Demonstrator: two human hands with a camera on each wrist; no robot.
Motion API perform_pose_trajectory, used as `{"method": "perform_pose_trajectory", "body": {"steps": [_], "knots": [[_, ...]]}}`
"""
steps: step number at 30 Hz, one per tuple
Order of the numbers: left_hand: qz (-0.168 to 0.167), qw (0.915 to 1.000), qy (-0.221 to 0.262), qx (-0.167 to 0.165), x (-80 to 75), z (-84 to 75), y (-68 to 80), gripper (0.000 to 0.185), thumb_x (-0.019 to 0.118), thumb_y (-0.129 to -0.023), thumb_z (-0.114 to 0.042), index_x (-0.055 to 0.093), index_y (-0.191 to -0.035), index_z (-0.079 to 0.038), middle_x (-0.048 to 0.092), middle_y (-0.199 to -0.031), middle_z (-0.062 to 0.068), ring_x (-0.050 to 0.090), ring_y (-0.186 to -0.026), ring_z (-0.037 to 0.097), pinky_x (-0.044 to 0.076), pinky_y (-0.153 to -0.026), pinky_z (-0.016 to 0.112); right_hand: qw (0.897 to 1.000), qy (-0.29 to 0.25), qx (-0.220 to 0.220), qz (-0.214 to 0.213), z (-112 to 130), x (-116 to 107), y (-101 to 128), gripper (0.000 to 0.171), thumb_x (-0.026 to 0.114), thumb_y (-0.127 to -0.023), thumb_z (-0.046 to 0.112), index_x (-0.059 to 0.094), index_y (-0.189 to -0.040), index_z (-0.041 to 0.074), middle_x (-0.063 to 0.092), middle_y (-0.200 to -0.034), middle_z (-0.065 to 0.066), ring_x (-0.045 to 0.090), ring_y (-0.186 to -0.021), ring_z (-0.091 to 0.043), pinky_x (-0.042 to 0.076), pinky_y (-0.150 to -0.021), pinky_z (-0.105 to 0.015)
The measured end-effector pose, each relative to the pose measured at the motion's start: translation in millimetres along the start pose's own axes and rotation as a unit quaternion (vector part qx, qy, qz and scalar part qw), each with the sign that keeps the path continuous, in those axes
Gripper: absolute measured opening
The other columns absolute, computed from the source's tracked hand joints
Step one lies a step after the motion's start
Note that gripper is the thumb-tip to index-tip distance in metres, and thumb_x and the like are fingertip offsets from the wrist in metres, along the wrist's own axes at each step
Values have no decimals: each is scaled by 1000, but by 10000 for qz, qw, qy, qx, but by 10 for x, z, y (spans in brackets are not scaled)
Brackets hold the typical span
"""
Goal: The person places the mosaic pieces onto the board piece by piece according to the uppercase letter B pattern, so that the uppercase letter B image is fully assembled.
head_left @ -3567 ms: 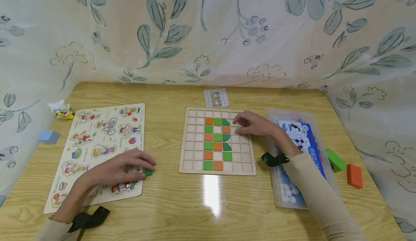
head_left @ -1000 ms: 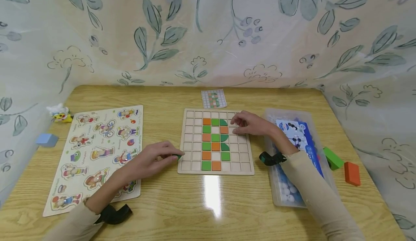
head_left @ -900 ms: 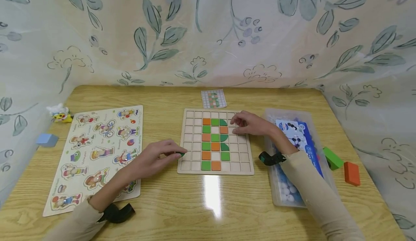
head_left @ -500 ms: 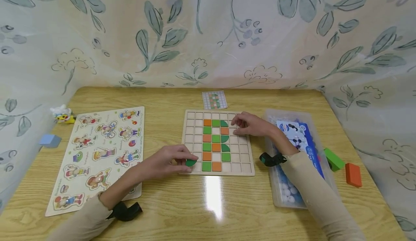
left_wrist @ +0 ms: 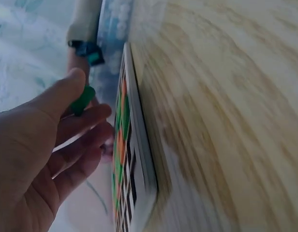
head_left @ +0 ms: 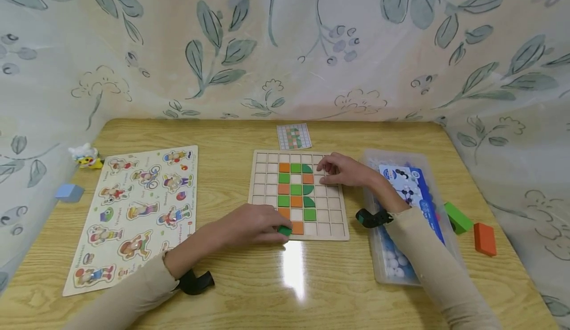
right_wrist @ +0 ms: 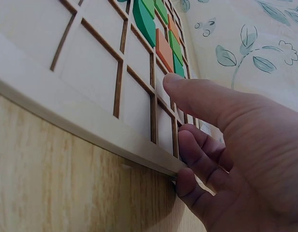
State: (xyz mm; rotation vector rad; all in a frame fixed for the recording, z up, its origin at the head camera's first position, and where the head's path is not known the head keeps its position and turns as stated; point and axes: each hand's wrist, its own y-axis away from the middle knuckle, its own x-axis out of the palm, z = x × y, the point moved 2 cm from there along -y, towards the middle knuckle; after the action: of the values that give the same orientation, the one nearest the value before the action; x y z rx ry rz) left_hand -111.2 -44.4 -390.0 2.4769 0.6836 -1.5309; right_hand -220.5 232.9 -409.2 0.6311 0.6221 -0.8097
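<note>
A dark green quarter-round tile is pinched between the thumb and fingers of my left hand, over the near edge of the wooden grid board. The left wrist view shows this green tile held above the board's surface. Orange, green and rounded dark green tiles fill a pattern in the board's middle columns; my left hand covers part of the lower left. My right hand rests at the board's right edge, fingers loosely bent, holding nothing. In the right wrist view its thumb lies near an orange tile.
A printed pattern card lies behind the board. To the left is a picture puzzle board, with a blue block and a small figurine beyond. A clear plastic box, green block and red block are right.
My left hand has picked up the green tile near the picture puzzle and carried it right, across the grid board's left side to its near edge. The right hand stays in place.
</note>
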Motion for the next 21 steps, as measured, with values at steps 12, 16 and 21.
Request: {"method": "perform_pose_trajectory", "body": {"steps": [12,16,21], "knots": [[-528,9944,-634,654,133,-143,-274,16,60,-97,-31,71,-100,-21,65,-104,-7,58,-95,5,50,-82,18,9999,-61,-89,40,-9,13,22,27,69,-91,22,63,-113,10,51,-101,-8,45,-89,-21,41,-80,-35],[-610,9936,-813,502,159,-145,-330,14,61,-97,-26,71,-89,-20,63,-96,-8,56,-88,5,48,-79,17,9999,-72,-129,48,-17,19,9,27,69,-91,22,62,-114,10,51,-101,-8,45,-90,-21,41,-79,-34],[-582,9951,-653,471,82,-129,-325,9,66,-93,-29,71,-89,-21,63,-96,-8,55,-90,6,49,-79,19,9999,-41,-146,4,-26,-12,-10,26,69,-91,22,62,-114,10,51,-101,-8,46,-90,-21,41,-80,-34]]}}
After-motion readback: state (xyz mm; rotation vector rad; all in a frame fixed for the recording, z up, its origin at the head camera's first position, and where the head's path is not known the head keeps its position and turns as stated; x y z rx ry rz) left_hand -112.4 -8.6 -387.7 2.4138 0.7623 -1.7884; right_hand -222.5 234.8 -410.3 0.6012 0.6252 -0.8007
